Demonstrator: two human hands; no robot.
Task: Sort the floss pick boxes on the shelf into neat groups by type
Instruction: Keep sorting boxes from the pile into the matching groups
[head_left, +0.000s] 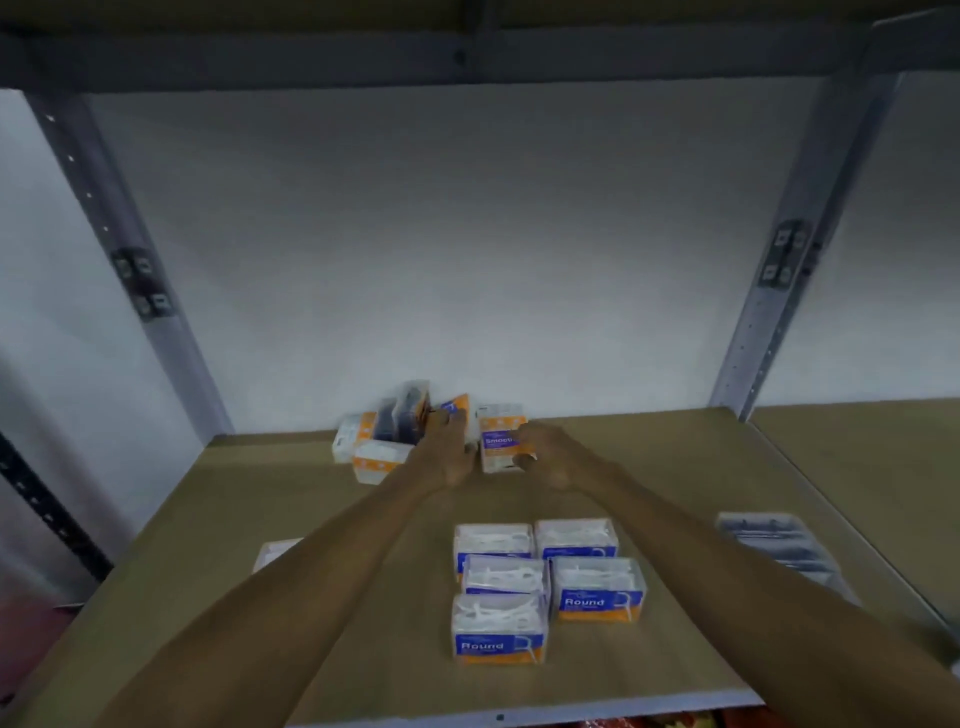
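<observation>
At the near edge of the shelf board, I see five Round boxes set in a tight cluster, blue and orange labels facing me, white picks showing through the clear tops. To their left a lone box peeks out from under the left forearm, mostly hidden. To their right, near the board's right edge, lies a flat grey pack, too blurred for me to read. Both forearms stretch over the board toward the back. The right hand grips the Smooth box, which stands upright well behind the cluster: the thumb curls on its lower right corner and the fingers curl over its upper right edge. The left hand sits just left of that box and reaches into the jumbled pile; its fingertips meet a tilted orange box, but I cannot tell whether they pinch it or only touch it. The pile lies against the back wall: white-and-orange boxes on their sides and dark ones tipped up, leaning on each other. Grey steel posts stand at both back corners.
</observation>
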